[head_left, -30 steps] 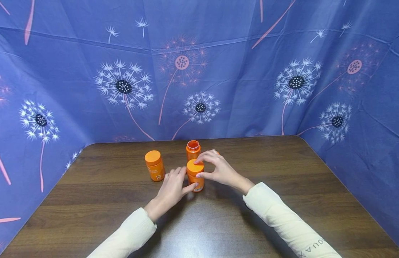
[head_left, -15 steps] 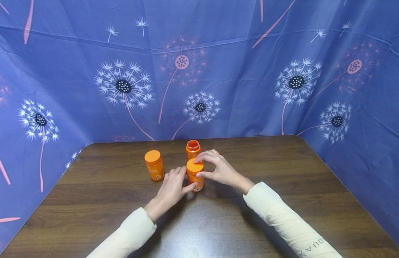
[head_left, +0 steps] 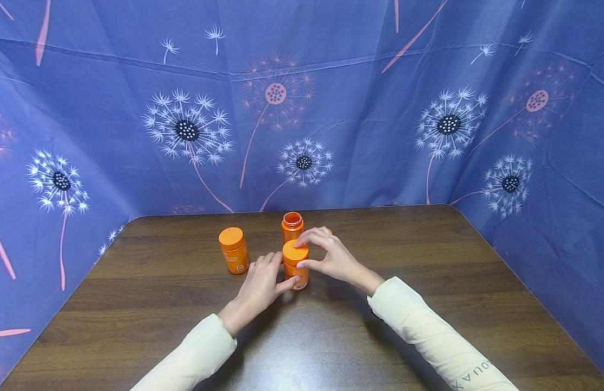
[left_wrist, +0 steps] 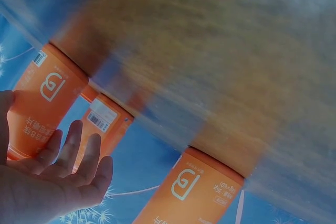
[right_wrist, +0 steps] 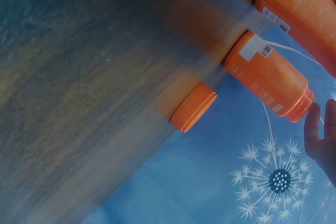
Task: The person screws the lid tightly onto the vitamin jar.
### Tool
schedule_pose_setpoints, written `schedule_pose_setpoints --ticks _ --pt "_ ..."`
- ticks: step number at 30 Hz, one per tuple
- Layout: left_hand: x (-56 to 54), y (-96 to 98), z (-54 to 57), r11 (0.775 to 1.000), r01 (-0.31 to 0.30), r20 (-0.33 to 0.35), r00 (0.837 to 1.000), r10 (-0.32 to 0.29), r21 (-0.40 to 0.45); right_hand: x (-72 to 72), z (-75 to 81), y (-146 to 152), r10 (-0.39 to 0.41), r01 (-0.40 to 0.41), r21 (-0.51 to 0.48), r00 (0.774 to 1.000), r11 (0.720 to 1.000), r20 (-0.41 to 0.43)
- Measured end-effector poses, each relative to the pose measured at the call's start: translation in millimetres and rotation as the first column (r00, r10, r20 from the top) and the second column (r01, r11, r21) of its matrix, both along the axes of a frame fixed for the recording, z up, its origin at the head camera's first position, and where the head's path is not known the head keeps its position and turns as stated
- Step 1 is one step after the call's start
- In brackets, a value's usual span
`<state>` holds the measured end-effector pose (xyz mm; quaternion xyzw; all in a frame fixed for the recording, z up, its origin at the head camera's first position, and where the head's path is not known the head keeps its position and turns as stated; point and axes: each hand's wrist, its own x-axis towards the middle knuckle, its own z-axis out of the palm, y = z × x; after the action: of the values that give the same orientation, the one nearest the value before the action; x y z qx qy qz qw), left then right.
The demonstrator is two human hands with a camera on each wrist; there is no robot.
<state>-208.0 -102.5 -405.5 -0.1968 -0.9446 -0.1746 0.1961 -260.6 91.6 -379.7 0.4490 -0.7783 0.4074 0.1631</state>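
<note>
An orange pill bottle with its orange cap on stands upright at the middle of the table. My left hand holds its body, thumb across the front and fingers at the left side. From the right, my right hand grips the cap between thumb and fingers. Directly behind stands an uncapped orange bottle, mouth up, its lower part hidden. Its white label shows in the right wrist view, where a loose orange cap lies on the table beside it.
Another capped orange bottle stands to the left of my left hand. The brown wooden table ends at a blue dandelion-print cloth that hangs behind it and along both sides.
</note>
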Motion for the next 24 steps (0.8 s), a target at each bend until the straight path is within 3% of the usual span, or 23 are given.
schedule_pose_setpoints --ticks 6,12,17,24 --pt "0.3 0.2 1.2 1.000 0.002 0.005 1.000 -0.002 -0.002 0.7 0.9 -1.4 -0.037 0.036 0.024 0.999 0.999 0.025" --pt "-0.8 -1.5 0.3 1.000 0.017 0.019 1.000 -0.018 0.021 2.3 4.1 1.5 -0.060 0.052 0.067 0.990 0.996 0.125" --pt "-2.1 -2.9 0.2 0.999 0.035 0.033 0.999 -0.036 0.033 1.0 7.6 6.7 -0.024 0.000 0.105 0.973 0.994 0.229" --pt "-2.7 -5.3 0.9 0.998 0.045 0.087 0.995 -0.048 0.037 -4.8 12.3 12.5 0.046 -0.091 0.167 0.965 0.982 0.256"
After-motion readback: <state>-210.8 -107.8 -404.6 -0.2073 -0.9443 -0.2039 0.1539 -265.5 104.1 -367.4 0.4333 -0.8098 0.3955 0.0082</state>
